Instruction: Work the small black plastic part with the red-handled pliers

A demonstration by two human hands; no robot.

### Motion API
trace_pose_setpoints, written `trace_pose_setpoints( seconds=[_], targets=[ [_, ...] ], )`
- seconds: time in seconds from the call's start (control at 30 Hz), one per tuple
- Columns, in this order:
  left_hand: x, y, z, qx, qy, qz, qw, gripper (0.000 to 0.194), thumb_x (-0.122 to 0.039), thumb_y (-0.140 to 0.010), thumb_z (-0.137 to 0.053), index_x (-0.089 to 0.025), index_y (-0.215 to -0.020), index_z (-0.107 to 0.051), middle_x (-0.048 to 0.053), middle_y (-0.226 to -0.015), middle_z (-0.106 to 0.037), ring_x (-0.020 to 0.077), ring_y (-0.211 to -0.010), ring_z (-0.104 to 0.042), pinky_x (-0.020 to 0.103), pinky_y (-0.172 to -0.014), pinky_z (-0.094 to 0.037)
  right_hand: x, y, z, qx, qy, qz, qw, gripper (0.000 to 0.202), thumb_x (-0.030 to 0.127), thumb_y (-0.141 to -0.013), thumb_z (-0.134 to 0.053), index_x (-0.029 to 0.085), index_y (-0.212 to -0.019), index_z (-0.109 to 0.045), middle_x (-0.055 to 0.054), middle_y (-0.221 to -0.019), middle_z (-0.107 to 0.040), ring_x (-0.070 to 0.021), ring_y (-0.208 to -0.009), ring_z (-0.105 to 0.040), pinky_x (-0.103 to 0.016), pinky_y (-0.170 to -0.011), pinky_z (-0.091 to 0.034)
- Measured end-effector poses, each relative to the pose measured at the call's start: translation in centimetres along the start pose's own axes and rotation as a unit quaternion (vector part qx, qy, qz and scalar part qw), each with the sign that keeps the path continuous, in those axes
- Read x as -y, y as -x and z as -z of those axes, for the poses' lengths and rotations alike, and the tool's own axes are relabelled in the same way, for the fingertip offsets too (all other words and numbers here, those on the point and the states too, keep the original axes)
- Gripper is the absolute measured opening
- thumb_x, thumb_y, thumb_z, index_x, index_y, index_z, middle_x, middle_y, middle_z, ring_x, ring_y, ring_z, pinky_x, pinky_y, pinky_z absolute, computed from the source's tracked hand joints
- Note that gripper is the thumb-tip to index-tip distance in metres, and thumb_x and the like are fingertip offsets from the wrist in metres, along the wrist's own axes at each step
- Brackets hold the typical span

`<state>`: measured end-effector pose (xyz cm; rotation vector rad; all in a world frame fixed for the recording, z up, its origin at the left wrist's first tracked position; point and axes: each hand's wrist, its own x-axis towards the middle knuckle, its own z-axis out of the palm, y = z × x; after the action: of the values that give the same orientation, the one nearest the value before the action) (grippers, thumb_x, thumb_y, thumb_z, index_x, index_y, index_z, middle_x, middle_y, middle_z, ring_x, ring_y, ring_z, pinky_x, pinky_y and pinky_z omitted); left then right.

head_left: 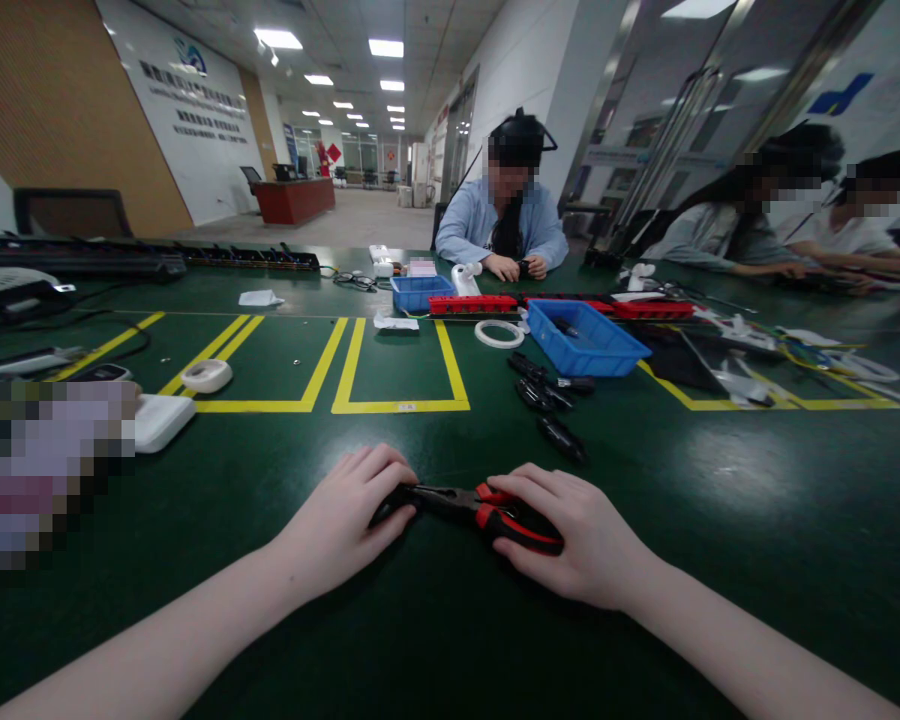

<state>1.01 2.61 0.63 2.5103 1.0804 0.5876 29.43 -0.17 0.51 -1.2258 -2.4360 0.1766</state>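
Note:
My right hand [570,525] is closed around the red-and-black handles of a pair of needle-nose pliers [461,499]. The pliers point left, and their jaw tips reach the fingers of my left hand [356,505]. Thumb and fingers of that hand close on a small black part [387,505], mostly hidden by the fingers. Whether the jaws grip this part I cannot tell. Beyond my right hand lie several glossy black pieces, one of them a rounded black piece [562,438] closest to me.
A blue bin [592,350] and a smaller blue tray [412,292] stand across the green table [270,620]. Near them are a white ring [499,334] and a red strip [472,305]. A white box [161,422] sits at left. A person [502,215] sits opposite; others are at right.

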Motion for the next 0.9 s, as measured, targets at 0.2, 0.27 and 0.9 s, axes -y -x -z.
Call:
trace_pose_setpoints(
  seconds=[0.2, 0.27, 0.9],
  targets=[
    [-0.06, 0.08, -0.03, 0.005, -0.003, 0.001, 1.000, 0.018, -0.017, -0.092, -0.055, -0.023, -0.109, -0.057, 0.004, -0.112, -0.059, 0.0231, -0.100, -0.056, 0.042, -0.084, -0.049, 0.07, -0.15, 0.15, 0.002, 0.009, 0.000, 1.000, 0.046, 0.040, -0.082, -0.065, 0.022, -0.123, -0.060, -0.008, -0.109, -0.069, -0.0208, -0.088, -0.067, -0.034, -0.076, -0.054],
    [-0.08, 0.05, -0.07, 0.004, -0.002, 0.001, 1.000, 0.018, -0.017, -0.092, -0.055, -0.023, -0.109, -0.057, 0.005, -0.113, -0.058, 0.0231, -0.100, -0.056, 0.041, -0.084, -0.049, 0.08, -0.16, 0.19, 0.002, 0.013, -0.001, 1.000, 0.046, 0.040, -0.082, -0.066, 0.021, -0.123, -0.060, -0.008, -0.109, -0.069, -0.0209, -0.088, -0.067, -0.034, -0.076, -0.053],
    [0.02, 0.01, -0.05, -0.001, -0.003, -0.008, 1.000, 0.020, -0.018, -0.093, -0.054, -0.023, -0.112, -0.057, 0.005, -0.113, -0.059, 0.0230, -0.101, -0.056, 0.041, -0.085, -0.049, -0.32, -0.07, 0.18, 0.014, -0.007, -0.004, 1.000, 0.048, 0.039, -0.082, -0.066, 0.022, -0.126, -0.057, -0.009, -0.115, -0.067, -0.0224, -0.095, -0.067, -0.038, -0.082, -0.056]
  ],
)
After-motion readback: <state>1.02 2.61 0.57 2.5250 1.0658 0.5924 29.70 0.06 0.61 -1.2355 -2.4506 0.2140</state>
